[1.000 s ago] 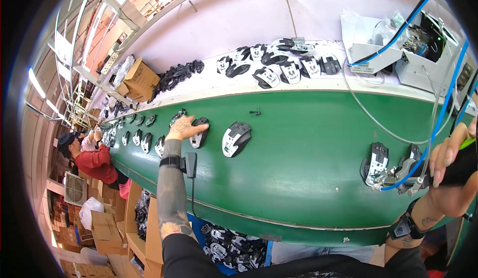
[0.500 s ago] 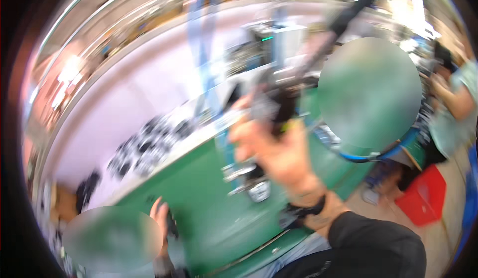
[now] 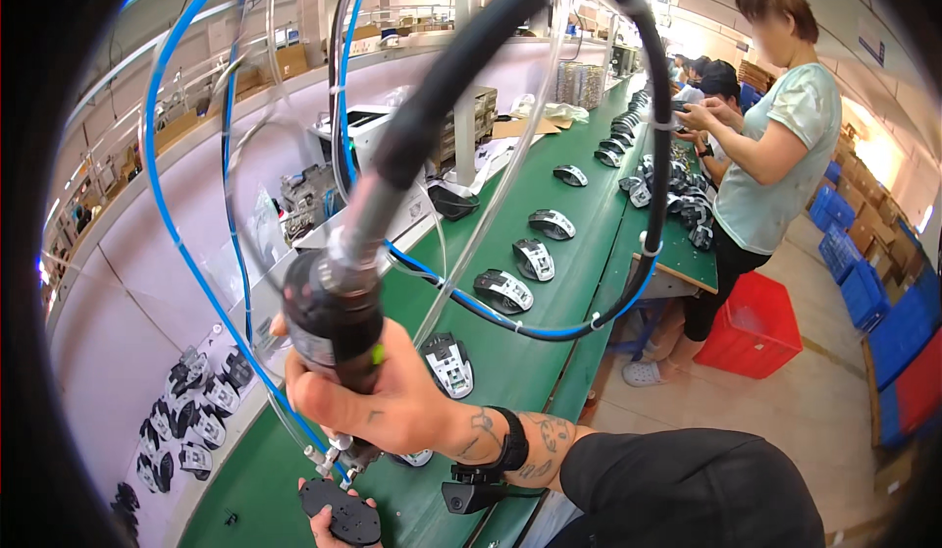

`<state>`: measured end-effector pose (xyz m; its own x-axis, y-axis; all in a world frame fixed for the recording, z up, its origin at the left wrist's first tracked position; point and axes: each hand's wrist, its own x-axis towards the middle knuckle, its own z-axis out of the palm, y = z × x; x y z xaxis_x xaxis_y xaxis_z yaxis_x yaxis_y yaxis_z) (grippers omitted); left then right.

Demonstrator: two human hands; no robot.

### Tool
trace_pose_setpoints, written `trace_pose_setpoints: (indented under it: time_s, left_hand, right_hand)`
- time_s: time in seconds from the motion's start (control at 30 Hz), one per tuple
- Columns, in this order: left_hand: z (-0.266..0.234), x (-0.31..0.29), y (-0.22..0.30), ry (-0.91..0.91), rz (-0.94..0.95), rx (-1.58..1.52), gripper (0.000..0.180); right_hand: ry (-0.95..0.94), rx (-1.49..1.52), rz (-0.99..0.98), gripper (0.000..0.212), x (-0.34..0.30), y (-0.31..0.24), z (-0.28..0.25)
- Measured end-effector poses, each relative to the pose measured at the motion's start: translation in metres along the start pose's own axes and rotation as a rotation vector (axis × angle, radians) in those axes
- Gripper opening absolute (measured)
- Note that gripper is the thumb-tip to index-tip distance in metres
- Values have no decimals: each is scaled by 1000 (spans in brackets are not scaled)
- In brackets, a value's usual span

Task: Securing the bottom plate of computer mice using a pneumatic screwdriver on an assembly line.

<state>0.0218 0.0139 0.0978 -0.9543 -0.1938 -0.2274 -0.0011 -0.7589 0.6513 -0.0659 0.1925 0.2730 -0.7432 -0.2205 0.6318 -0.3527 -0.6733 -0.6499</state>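
My right hand [image 3: 392, 401] is wrapped round a black power screwdriver [image 3: 334, 308], held upright with its lower end pointing down. Below it, my left hand [image 3: 321, 525] grips a dark computer mouse [image 3: 341, 512], its flat black underside facing up. The driver's bit [image 3: 345, 474] reaches the mouse's upper edge; I cannot tell whether it touches. Much of my left hand is hidden under the mouse. A partly assembled mouse [image 3: 449, 365] lies on the green belt [image 3: 549, 283] just beyond my right hand.
Several half-built mice line the belt into the distance. More mouse parts [image 3: 186, 411] lie piled on the left ledge. A thick black cable [image 3: 659, 146] and blue air hoses [image 3: 162, 185] loop around the driver. At right, a co-worker [image 3: 785, 136] stands near a red bin [image 3: 751, 327].
The view has turned and sharpened. My right hand has brought the screwdriver down and left, over the mouse in my left hand. My two hands are now close together.
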Motion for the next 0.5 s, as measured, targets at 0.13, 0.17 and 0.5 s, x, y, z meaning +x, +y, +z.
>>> trace_pose_setpoints:
  time_s: [0.13, 0.17, 0.5]
  left_hand:
    - [-36, 2, 2, 103, 51, 15, 53]
    - [-39, 1, 3, 108, 37, 8, 57]
    - [-4, 0, 2, -157, 1, -145, 77]
  right_hand:
    - [-61, 182, 93, 70, -3, 21, 7]
    - [-34, 161, 94, 76, -4, 20, 11]
    - [-486, 84, -95, 79, -4, -1, -25]
